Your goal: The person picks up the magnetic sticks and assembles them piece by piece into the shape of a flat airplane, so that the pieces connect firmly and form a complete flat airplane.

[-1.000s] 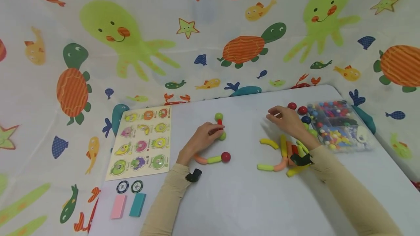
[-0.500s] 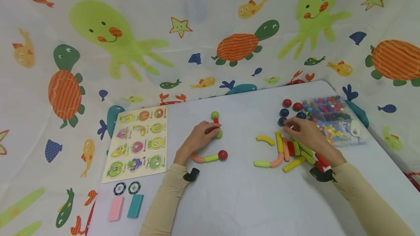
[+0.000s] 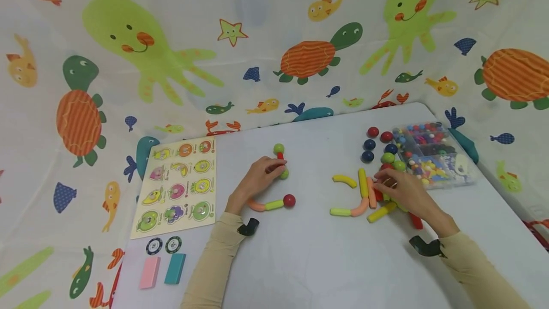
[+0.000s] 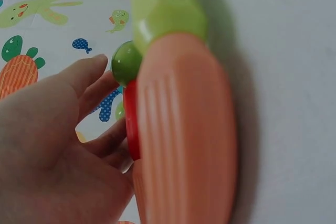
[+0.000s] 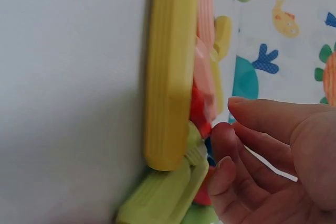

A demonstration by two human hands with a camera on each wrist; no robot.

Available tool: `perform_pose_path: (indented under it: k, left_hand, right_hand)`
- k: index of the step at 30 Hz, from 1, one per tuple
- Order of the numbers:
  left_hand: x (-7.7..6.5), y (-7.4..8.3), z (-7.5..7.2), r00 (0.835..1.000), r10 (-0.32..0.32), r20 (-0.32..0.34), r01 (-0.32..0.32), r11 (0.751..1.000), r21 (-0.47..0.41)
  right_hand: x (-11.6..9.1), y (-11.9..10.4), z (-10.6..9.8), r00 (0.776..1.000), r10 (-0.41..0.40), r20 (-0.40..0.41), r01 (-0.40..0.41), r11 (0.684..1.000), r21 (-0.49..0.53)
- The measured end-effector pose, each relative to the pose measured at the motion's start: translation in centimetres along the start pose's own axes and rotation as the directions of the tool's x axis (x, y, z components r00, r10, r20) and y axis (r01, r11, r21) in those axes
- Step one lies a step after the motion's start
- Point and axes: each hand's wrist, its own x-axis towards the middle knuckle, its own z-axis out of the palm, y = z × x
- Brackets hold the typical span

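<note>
My left hand (image 3: 257, 175) holds a red toy building stick (image 3: 280, 155) on the table, its thumb and fingers around it. A green ball (image 3: 279, 148) sits at the far end, another green ball (image 3: 284, 173) at the near end. From under this hand, a curved orange stick (image 4: 184, 119) leads to a light green stick (image 3: 274, 205) and a red ball (image 3: 289, 200). My right hand (image 3: 405, 192) hovers over a pile of sticks, thumb and fingers apart, nothing between them. Its fingertips are close to a red stick (image 5: 198, 106); a yellow stick (image 5: 170, 72) lies beside the pile.
Several red, blue and green balls (image 3: 367, 156) lie beyond the pile, beside a clear compartment box (image 3: 465, 178) of beads. At left are a fruit puzzle board (image 3: 173, 227), two round chips (image 3: 173, 244), and pink (image 3: 149, 272) and teal (image 3: 175, 268) blocks. A printed cloth (image 3: 257, 27) hangs behind.
My right hand has moved back from near the balls to the stick pile, uncovering the green balls. The left hand stays at the red stick. The head view has shifted slightly.
</note>
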Motion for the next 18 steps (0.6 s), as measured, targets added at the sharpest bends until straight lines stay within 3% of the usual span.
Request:
perform_pose_path:
  k: [11,18]
  left_hand:
    - [0.0,-0.2,-0.3,1.0,0.007,-0.011,-0.006,1.0,0.007]
    - [0.1,-0.1,-0.1,1.0,-0.01,0.012,0.01,1.0,-0.004]
  right_hand:
    - [1.3,-0.9,1.1,0.996,-0.077,-0.043,0.078,0.997,0.021]
    - [2.5,-1.8,2.3,0.997,-0.07,0.037,0.065,0.992,0.106]
